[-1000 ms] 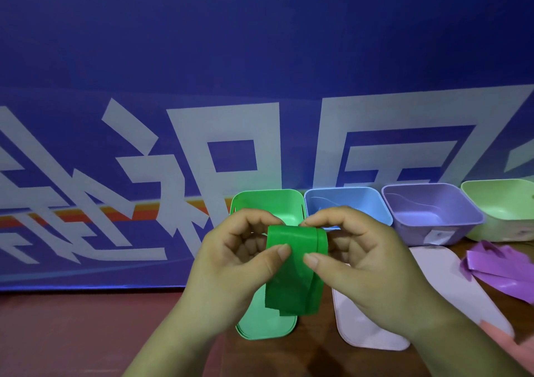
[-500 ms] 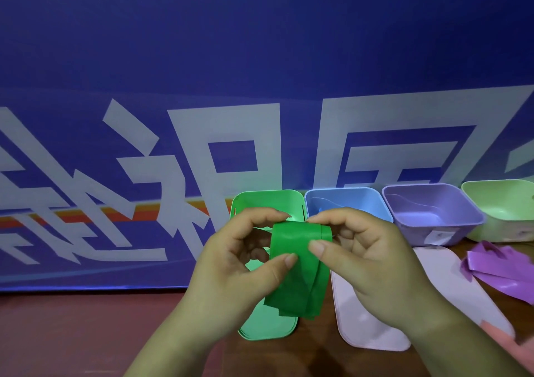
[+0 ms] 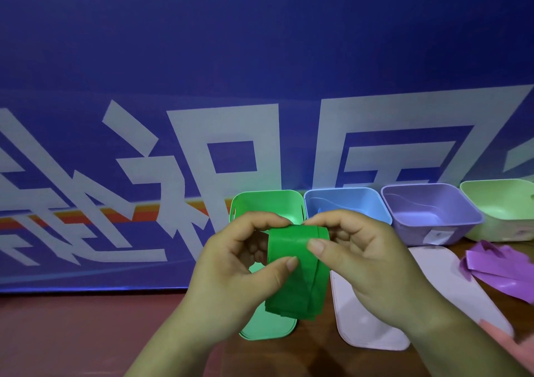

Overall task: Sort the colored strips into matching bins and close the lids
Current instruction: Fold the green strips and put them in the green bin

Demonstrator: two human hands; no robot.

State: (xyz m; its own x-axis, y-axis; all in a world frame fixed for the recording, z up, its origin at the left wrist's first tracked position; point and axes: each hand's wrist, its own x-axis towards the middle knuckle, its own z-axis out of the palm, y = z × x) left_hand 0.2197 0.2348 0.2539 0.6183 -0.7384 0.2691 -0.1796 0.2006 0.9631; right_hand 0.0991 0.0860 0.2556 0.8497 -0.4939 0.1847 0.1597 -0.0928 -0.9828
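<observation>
A folded green strip [image 3: 294, 272] hangs between my hands, above the table in front of the bins. My left hand [image 3: 234, 269] pinches its left edge with thumb and fingers. My right hand [image 3: 361, 261] grips its top right, thumb on the front. Behind them stand four open bins: green bin [image 3: 268, 203], blue bin [image 3: 346, 206], purple bin [image 3: 433, 212] and light green bin [image 3: 502, 209]. A green lid [image 3: 268, 330] lies flat under the strip. Purple strips [image 3: 502, 266] lie on the table at the right.
Two pale lids lie flat on the brown table: one white lid [image 3: 364, 319] below my right hand, another pale lid [image 3: 450, 284] to its right. A blue banner [image 3: 202, 87] with white characters stands right behind the bins. A fingertip shows at the lower right corner.
My hands have raised the strip slightly and my right thumb has slid across its front; the strip's top fold has turned a little. Bins and lids have not moved.
</observation>
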